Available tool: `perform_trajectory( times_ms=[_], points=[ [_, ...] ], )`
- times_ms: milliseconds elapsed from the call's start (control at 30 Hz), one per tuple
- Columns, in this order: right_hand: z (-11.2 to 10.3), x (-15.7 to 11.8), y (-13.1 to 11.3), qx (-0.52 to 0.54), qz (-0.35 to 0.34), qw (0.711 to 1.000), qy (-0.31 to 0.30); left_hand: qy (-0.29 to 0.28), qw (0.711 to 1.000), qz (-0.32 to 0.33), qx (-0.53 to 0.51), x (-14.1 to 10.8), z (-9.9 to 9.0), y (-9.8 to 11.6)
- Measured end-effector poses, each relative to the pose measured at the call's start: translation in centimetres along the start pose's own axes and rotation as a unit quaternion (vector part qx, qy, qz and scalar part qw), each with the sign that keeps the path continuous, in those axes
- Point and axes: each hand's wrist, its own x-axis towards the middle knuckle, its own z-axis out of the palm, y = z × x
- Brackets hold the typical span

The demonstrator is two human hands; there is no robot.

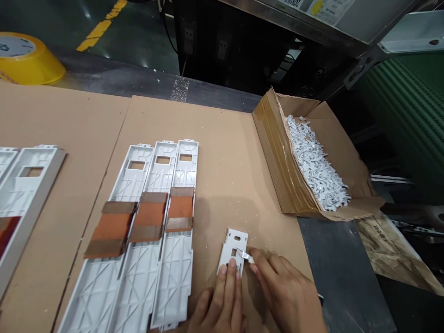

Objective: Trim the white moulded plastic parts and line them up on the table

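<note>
A small white plastic plate (228, 244) with several cut-outs lies on the cardboard-covered table. My left hand (222, 300) holds it down, its fingertips pressed together on the near end and hiding that part. In my right hand (286, 286) is a small knife (247, 257), pinched between thumb and fingers. Its metal tip touches the plate beside the square hole near the middle. Left of my hands, three long white plastic panels (173, 277) lie side by side, with a brown-and-orange block (179, 207) across each.
An open cardboard box (274, 157) of small white plastic pieces (315, 166) stands at the right. More white panels (38, 185) lie at far left. A yellow tape roll (45, 62) sits at the back left. A green surface (409, 111) fills the right edge.
</note>
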Motion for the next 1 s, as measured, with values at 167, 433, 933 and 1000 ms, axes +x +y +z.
perform_trajectory(
  times_ms=[167, 433, 933, 1000],
  points=[
    [-0.1, 0.3, 0.1, -0.033, -0.011, 0.999, 0.0, -0.004, 1.0, 0.001, 0.008, 0.2, -0.2, -0.1],
    [-1.0, 0.9, 0.3, -0.054, -0.011, 0.998, -0.038, 0.026, 0.999, -0.019, -0.006, 1.1, -0.5, 0.0],
    [-0.7, 1.1, 0.8, -0.076, -0.03, 0.994, -0.066, 0.018, 1.0, -0.014, 0.005, 1.1, -0.5, 0.0],
    [-0.7, 1.1, 0.8, -0.08, -0.033, 0.994, -0.06, 0.014, 1.0, -0.015, 0.003, 1.1, -0.5, 0.0]
  ],
)
